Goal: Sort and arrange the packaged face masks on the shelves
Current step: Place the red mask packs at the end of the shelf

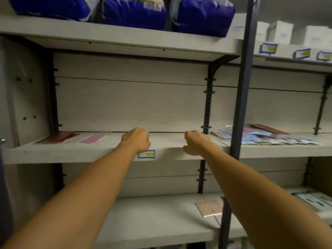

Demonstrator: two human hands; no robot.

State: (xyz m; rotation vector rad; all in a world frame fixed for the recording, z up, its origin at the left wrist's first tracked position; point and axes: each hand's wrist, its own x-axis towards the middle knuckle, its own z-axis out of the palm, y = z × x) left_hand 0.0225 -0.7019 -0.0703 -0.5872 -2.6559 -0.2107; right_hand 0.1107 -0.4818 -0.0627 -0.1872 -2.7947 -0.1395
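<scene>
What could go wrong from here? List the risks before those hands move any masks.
1. The mixed pile of blue packets sprawls to the shelf edge; pulling one may drag others off.
2. The dark upright post stands between the right hand and that pile, so a reach could snag.
3. The left hand is beside the price label and might knock it.

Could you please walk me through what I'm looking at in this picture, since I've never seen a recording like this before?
There is no machine here: a person wears a camera on the head, so you look forward and down along both bare arms. The left hand and right hand reach over the middle shelf, fingers loosely curled; neither holds anything. On that shelf lie red packets and a pink packet at the left, and a loose pile of blue packets beyond the dark post. A price label sits on the shelf edge. Big blue bags stand on the top shelf, and one pale packet lies below.
</scene>
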